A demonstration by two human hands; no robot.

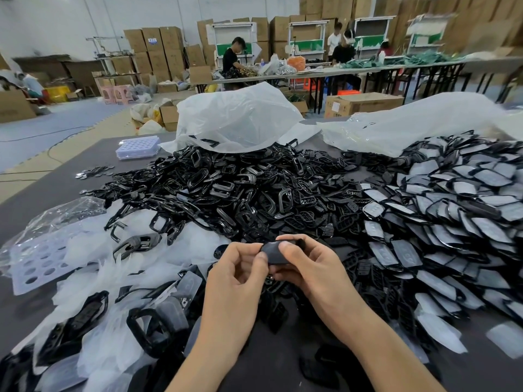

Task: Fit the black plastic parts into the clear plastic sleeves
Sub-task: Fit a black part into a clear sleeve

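Note:
Both my hands meet over the table's near middle around one black plastic part (274, 254). My left hand (237, 274) pinches its left edge between thumb and fingertips. My right hand (307, 265) grips its right side, thumb on top. I cannot tell whether a clear sleeve covers this part. A big heap of loose black frames and button pads (226, 190) lies beyond my hands. Clear plastic sleeves (119, 267) are scattered at the left. Several sleeved black parts (458, 205) are piled at the right.
The dark table (42, 193) carries two large clear bags (237, 120) at the back, a purple perforated tray (138, 147) at the far left and another such tray (36, 264) near my left. People work at long tables among cardboard boxes in the background.

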